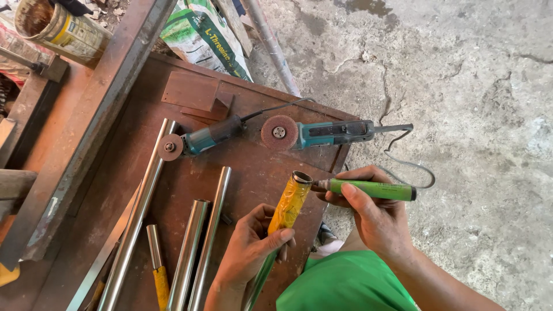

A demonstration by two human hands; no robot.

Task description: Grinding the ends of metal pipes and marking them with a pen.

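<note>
Over the rusty table, left hand gripping yellow-wrapped tube, right hand gripping green marker at its rim

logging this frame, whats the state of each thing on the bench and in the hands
left hand: gripping the yellow-wrapped tube
yellow-wrapped tube: held tilted, open end up
right hand: holding the green marker
green marker: tip at the tube's rim
two grinders: lying flat on the bench, unheld
steel tubes: lying side by side on the bench
</note>
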